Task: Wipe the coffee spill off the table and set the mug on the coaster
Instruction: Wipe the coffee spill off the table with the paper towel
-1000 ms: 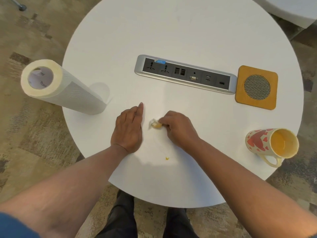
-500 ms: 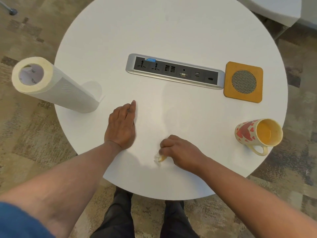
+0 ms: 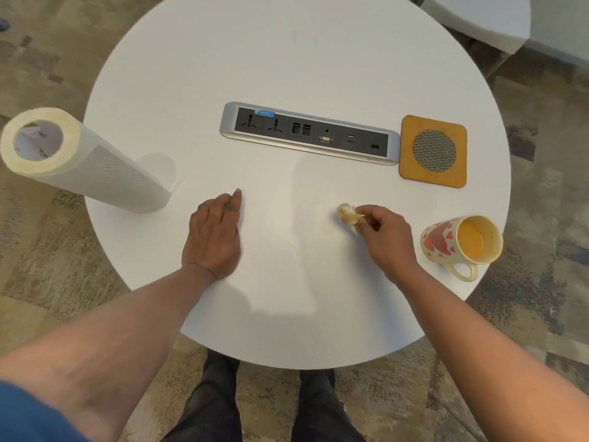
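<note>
Right hand pinches a stained paper wad on the white worktop; left hand lies flat.

Both forearms reach in over the near rim of the worktop [image 3: 287, 339]. The left hand [image 3: 212, 237] rests palm down, fingers loosely together, holding nothing. The right hand [image 3: 387, 234] has its grip closed on a small crumpled paper wad [image 3: 348, 214], apparently touching the surface. Just right of it the heart-patterned mug [image 3: 459, 242] lies tipped on its side. Farther back sits the orange coaster [image 3: 433, 151], bare.
</note>
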Available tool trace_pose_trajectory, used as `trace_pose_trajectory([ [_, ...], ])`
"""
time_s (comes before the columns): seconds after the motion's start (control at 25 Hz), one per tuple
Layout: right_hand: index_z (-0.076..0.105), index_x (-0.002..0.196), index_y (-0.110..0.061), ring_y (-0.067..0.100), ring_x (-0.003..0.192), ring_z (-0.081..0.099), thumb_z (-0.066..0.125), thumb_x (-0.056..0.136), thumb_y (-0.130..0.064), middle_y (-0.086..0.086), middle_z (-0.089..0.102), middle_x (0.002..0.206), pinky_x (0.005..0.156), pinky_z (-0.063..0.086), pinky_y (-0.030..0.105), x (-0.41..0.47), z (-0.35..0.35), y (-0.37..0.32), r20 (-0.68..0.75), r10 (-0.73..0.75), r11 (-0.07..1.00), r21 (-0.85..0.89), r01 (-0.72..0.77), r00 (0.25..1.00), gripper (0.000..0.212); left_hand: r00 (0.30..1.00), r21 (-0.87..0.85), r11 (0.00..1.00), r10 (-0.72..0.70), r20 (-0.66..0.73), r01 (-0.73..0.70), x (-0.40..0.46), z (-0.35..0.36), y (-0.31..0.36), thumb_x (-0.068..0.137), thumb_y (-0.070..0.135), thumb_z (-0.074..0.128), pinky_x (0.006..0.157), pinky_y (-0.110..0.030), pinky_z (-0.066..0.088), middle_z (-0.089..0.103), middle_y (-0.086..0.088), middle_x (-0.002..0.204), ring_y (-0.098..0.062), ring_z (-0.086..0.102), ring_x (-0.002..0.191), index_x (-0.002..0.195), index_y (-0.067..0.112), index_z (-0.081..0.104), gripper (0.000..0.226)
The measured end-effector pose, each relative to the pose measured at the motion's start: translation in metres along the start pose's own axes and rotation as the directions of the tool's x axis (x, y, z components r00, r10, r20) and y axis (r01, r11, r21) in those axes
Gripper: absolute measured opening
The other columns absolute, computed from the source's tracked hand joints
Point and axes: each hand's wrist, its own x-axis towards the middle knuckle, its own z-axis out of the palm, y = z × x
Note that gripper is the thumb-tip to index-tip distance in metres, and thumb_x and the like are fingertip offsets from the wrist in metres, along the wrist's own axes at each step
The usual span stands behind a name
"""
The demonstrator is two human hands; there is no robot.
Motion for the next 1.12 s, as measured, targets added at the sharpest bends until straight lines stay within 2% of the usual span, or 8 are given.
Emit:
trace_pose_trajectory([
  [0.16,0.073,0.081,-0.025,0.021,0.075,0.06,0.058,0.088,-0.01,-0.004,0.068,0.077,0.064,0.039,0.028,-0.011,0.012,-0.001,0.034,0.002,0.978,-0.208,0.005,0.999,0.022,1.0,-0.004,1.0,0.004,-0.012,-0.004,0.0,0.0,0.0,0.09,0.017,0.034,0.099,-0.051,0.037,0.049,-0.015,0.138,-0.036,0.039,0.116,0.154,0.005,0.037,0.065],
  [0.28,0.073,0.079,-0.026,0.019,0.073,0.061,0.059,0.086,-0.011,-0.006,0.068,0.075,0.063,0.039,0.026,-0.039,0.024,0.0,0.105,0.059,0.967,-0.254,-0.03,0.993,0.022,1.0,-0.007,1.0,0.001,-0.019,-0.001,0.0,0.001,0.0,0.09,0.018,0.034,0.099,-0.051,0.037,0.049,-0.015,0.137,-0.036,0.04,0.116,0.154,0.006,0.038,0.065],
  [0.56,0.078,0.09,-0.027,-0.001,0.069,0.056,0.061,0.091,-0.017,-0.017,0.071,0.083,0.059,0.033,0.007,-0.119,0.085,-0.008,0.261,0.071,0.995,-0.082,-0.051,0.963,0.02,1.0,-0.02,1.0,0.002,-0.026,-0.002,0.0,0.0,0.0,0.09,0.017,0.035,0.1,-0.052,0.037,0.049,-0.015,0.137,-0.035,0.039,0.117,0.154,0.006,0.038,0.064],
  [0.68,0.079,0.098,-0.028,-0.008,0.073,0.062,0.069,0.089,-0.019,-0.018,0.073,0.084,0.068,0.043,0.011,-0.105,0.082,-0.019,0.153,0.131,0.98,0.126,-0.151,0.98,0.016,1.0,-0.022,1.0,0.003,-0.018,-0.003,-0.001,0.0,0.001,0.09,0.018,0.034,0.101,-0.052,0.037,0.049,-0.015,0.138,-0.035,0.039,0.118,0.154,0.006,0.038,0.064],
  [0.8,0.078,0.098,-0.025,0.001,0.075,0.064,0.069,0.087,-0.018,-0.012,0.074,0.084,0.072,0.047,0.018,-0.06,0.059,-0.027,-0.071,0.124,0.985,0.131,-0.114,0.99,0.016,1.0,-0.022,1.0,0.005,-0.023,-0.006,-0.001,-0.001,0.0,0.089,0.017,0.035,0.1,-0.051,0.037,0.05,-0.015,0.137,-0.034,0.039,0.117,0.153,0.006,0.039,0.065],
  [0.92,0.078,0.098,-0.023,0.012,0.083,0.065,0.063,0.089,-0.015,-0.008,0.074,0.088,0.08,0.052,0.028,-0.012,0.04,-0.034,-0.197,0.111,0.991,0.09,-0.094,0.974,0.019,1.0,-0.023,1.0,0.005,-0.028,-0.005,0.0,-0.001,0.001,0.089,0.018,0.034,0.101,-0.051,0.037,0.05,-0.015,0.138,-0.035,0.04,0.118,0.154,0.006,0.038,0.066],
  [1.0,0.078,0.103,-0.021,0.017,0.092,0.067,0.06,0.09,-0.014,-0.004,0.076,0.098,0.087,0.054,0.033,0.011,0.037,-0.035,-0.242,0.111,0.993,0.064,-0.098,0.964,0.023,0.999,-0.025,1.0,0.012,-0.033,-0.013,0.0,0.0,-0.001,0.089,0.017,0.037,0.101,-0.051,0.037,0.049,-0.015,0.137,-0.035,0.04,0.118,0.154,0.007,0.038,0.066],
  [1.12,0.079,0.105,-0.021,0.02,0.097,0.067,0.058,0.09,-0.01,-0.002,0.077,0.103,0.087,0.051,0.028,0.029,0.042,-0.039,-0.182,0.059,0.998,-0.016,-0.063,0.982,0.027,0.999,-0.027,1.0,0.012,-0.034,-0.012,0.0,0.0,-0.001,0.089,0.015,0.038,0.1,-0.051,0.037,0.05,-0.015,0.137,-0.035,0.039,0.118,0.154,0.006,0.038,0.065],
])
